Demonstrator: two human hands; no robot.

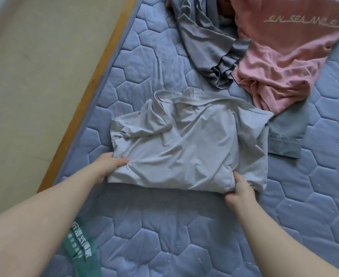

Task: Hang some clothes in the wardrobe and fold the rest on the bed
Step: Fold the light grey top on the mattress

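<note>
Both hands pinch the near edge of the grey shirt, left hand and right hand at opposite corners, keeping the fold square; it lies on the bed, pink shirt waiting beyond.

Blue quilted mattress; wooden bed edge; beige floor.

light grey shirt part-folded on the blue quilted mattress, left hand and right hand gripping its near corners, pink tee beyond it
</note>
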